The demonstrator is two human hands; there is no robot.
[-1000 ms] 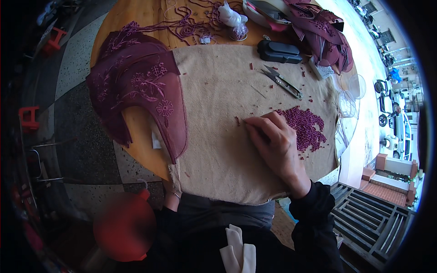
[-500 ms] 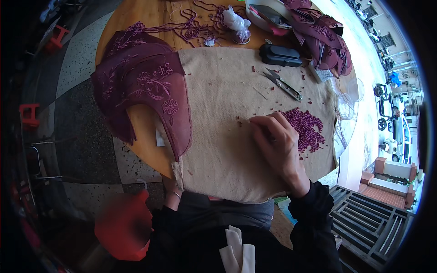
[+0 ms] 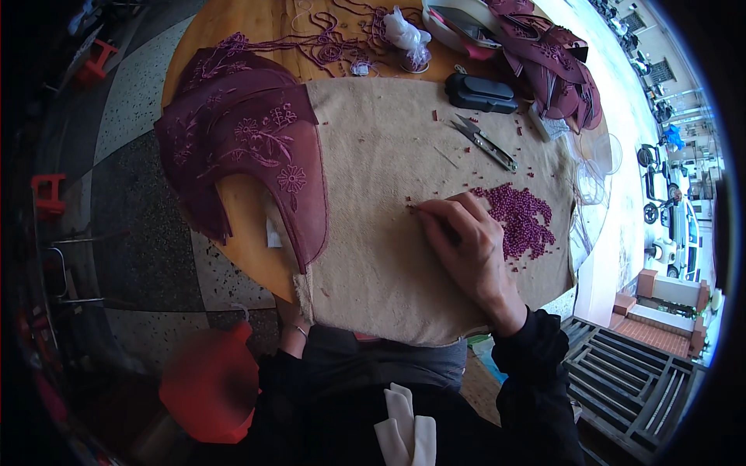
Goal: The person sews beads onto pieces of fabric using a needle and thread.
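A: How did we find the fingers [image 3: 435, 208] of the right hand [image 3: 472, 239]?

B: Thumb and forefinger were pinched together, tips toward the left; we could not tell whether anything thin was caught between them. Some loose beads [image 3: 409, 201] lay right at the tips.

A: And the arm?

B: The hand was bent low over the tan cloth [image 3: 373, 272], knuckles up, and its dark sleeve [image 3: 532, 342] reached in from the lower right. The bead pile [image 3: 524, 224] lay just right of the knuckles, which hid its near left edge from us.

A: The left hand [image 3: 288, 312]?

B: Down past the near left rim of the desk [image 3: 252, 264], mostly hidden, so we could not tell its grip.

A: Could we read any writing?

B: A white tag [image 3: 360, 68] by the purple cords [image 3: 330, 50] was too small for us to make out.

A: What else was hard to see?

B: Overlapping layers partly hid one another in the embroidered purple fabric [image 3: 299, 167] on the left, and the upper edge cut off a pale container [image 3: 439, 29].
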